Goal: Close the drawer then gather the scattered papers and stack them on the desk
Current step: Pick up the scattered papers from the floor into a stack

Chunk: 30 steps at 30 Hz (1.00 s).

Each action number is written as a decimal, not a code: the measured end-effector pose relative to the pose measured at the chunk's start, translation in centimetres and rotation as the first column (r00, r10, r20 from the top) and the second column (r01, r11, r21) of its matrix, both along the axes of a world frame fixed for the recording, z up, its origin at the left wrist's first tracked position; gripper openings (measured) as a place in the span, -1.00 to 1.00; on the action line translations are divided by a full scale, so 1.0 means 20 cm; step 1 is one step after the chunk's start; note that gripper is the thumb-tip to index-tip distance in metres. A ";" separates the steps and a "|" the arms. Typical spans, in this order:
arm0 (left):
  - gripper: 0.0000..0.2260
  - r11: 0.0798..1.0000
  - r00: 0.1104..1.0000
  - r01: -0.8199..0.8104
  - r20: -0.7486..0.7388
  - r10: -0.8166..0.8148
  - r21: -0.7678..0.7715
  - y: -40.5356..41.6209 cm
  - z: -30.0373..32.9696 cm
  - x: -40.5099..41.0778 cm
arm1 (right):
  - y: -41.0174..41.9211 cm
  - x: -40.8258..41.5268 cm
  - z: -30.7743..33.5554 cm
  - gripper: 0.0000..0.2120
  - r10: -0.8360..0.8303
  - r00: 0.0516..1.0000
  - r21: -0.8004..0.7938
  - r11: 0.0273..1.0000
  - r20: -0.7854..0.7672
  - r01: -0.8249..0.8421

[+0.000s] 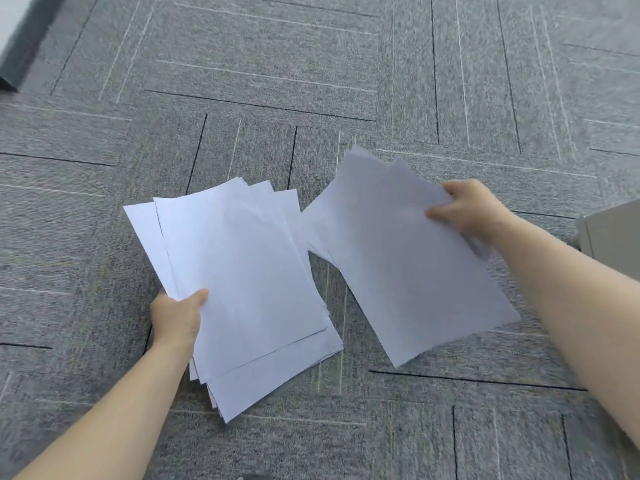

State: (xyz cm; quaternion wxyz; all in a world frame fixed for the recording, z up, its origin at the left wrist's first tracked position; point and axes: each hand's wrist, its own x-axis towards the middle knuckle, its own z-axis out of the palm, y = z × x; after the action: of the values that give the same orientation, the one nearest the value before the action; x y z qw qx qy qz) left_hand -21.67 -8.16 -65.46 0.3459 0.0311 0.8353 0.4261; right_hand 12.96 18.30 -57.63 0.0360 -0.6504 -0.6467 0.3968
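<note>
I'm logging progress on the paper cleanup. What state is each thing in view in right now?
Left hand: gripping the left bundle at its near left edge.
Left bundle: held, sheets fanned and uneven.
Right hand: gripping the right bundle at its far right corner.
Right bundle: held, tilted, edges misaligned.
Carpet: no loose sheets visible.

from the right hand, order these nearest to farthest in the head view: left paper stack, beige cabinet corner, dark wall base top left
From the right hand:
1. Beige cabinet corner, just to its right at the frame edge.
2. Left paper stack, across to the left, held by the left hand.
3. Dark wall base, far top left corner.
</note>
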 end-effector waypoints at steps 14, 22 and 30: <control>-0.78 0.998 0.996 -0.014 0.093 0.008 0.066 0.05 -0.01 0.05 | -0.10 -0.18 -0.05 -0.81 -0.422 0.697 -0.397 0.893 -0.580 0.210; -0.73 0.984 0.984 -0.096 0.164 0.071 0.151 0.05 -0.02 0.07 | -0.38 -0.50 -0.24 -0.82 -0.333 0.778 -0.420 0.902 -0.533 0.098; -0.63 0.986 0.975 0.002 0.220 -0.039 0.167 0.08 0.00 0.10 | -0.52 -0.65 -0.37 -0.89 0.077 0.984 -0.177 0.979 -0.162 -0.105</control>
State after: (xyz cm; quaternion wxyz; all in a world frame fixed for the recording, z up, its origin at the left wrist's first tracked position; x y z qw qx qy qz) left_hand -19.73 -6.64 -65.46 0.4378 0.0208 0.7527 0.4913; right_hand -0.03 7.86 -64.93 0.0072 -0.5880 -0.6316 0.5053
